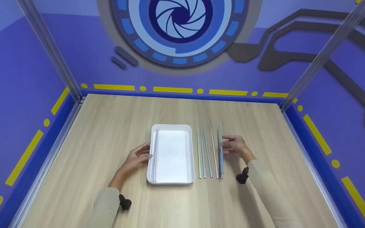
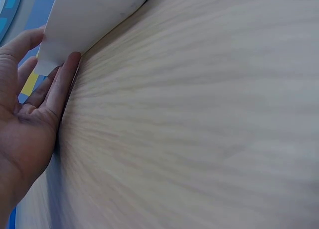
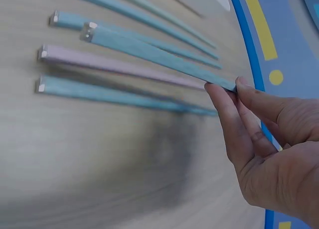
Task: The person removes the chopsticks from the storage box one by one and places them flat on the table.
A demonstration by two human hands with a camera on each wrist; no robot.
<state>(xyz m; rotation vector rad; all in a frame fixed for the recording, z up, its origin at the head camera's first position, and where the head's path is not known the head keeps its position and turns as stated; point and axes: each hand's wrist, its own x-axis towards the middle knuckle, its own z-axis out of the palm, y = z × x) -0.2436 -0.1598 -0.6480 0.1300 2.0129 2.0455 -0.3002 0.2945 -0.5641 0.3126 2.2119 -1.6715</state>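
Note:
My right hand pinches a blue chopstick between thumb and fingertips, near one end in the right wrist view. This chopstick is raised a little over the others. Several chopsticks lie side by side below it, among them a pink chopstick and a blue chopstick. To their left stands a white rectangular tray, holding two pale pinkish chopsticks along its left wall. My left hand holds the tray's left side, thumb at the rim and fingers against the outer wall.
The wooden tabletop surrounds tray and chopsticks. Blue-purple printed panels rise at the back and both sides, with metal posts in the corners. Both forearms reach in from the front edge, each with a small black wrist device.

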